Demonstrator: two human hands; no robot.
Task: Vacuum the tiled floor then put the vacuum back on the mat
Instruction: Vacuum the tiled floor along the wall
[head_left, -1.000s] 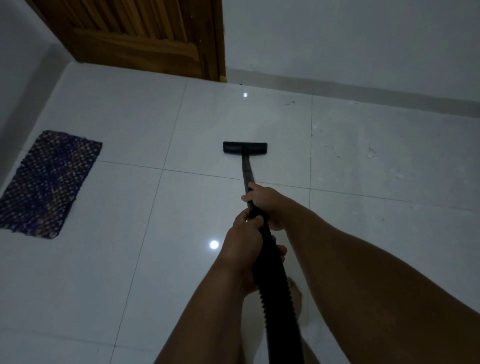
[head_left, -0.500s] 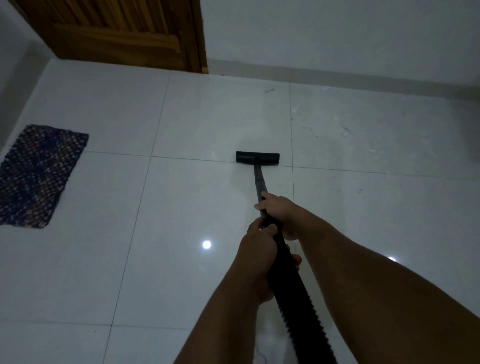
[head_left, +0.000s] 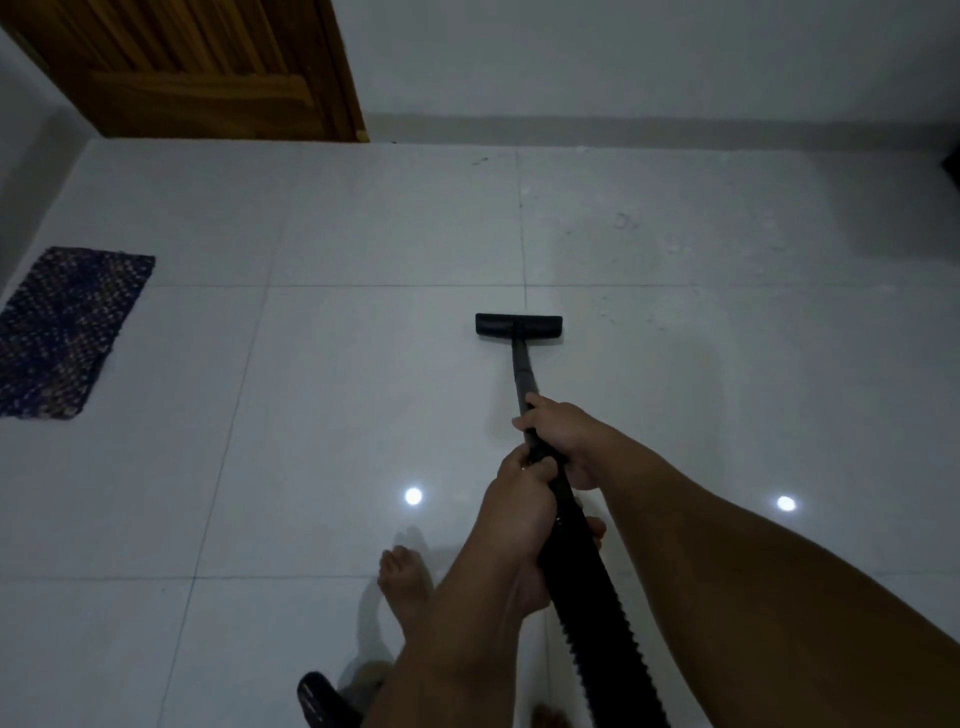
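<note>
A black vacuum wand (head_left: 521, 370) runs from my hands down to a flat black floor head (head_left: 518, 326) resting on the glossy white tiled floor (head_left: 332, 389), just left of a grout line. My right hand (head_left: 563, 439) grips the wand further forward. My left hand (head_left: 519, 512) grips it just behind, where the ribbed black hose (head_left: 597, 613) begins. The hose leaves the frame at the bottom. A dark woven mat (head_left: 62, 332) lies on the floor at the far left, well apart from the floor head.
A wooden door (head_left: 197, 67) stands at the back left, a white wall (head_left: 649, 57) with a grey skirting behind. My bare foot (head_left: 405, 587) is on the tiles below my arms. A dark object (head_left: 319, 699) lies at the bottom edge. Dusty marks (head_left: 626, 221) show on the far tiles.
The floor head has been drawn back toward me across a grout line. The view has tilted down, bringing my foot and the dark object into sight. Both hands kept their grip.
</note>
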